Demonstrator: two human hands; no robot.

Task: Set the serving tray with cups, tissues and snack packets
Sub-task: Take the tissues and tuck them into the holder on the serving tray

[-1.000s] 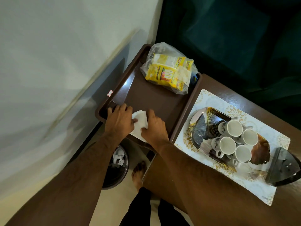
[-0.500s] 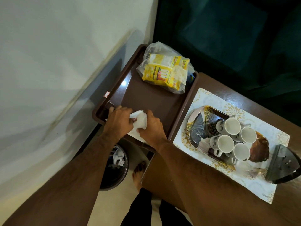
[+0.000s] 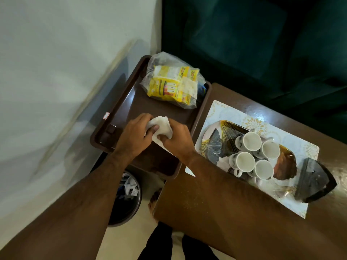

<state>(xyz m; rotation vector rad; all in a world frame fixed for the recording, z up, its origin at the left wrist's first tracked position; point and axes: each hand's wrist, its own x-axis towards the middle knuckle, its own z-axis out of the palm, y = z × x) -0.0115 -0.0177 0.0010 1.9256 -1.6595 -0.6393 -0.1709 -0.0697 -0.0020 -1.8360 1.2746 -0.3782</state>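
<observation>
A brown serving tray (image 3: 120, 107) lies beside the wall. At its far end sits a clear bag of yellow snack packets (image 3: 172, 85). Over the tray's middle, my left hand (image 3: 135, 136) and my right hand (image 3: 178, 141) both grip a stack of white tissues (image 3: 161, 126), pinched between thumbs and fingers. Several white cups (image 3: 253, 154) stand bunched on a patterned oval plate (image 3: 216, 141) to the right, on the wooden table.
A white patterned mat (image 3: 225, 113) lies under the plate on the brown table (image 3: 234, 94). A dark iron (image 3: 313, 182) rests at the mat's right end. A waste bin (image 3: 127, 199) stands on the floor below the tray. A dark green seat fills the back.
Both hands have lifted and gathered the tissues, moving them from the tray's near edge toward its middle. The view has shifted slightly.
</observation>
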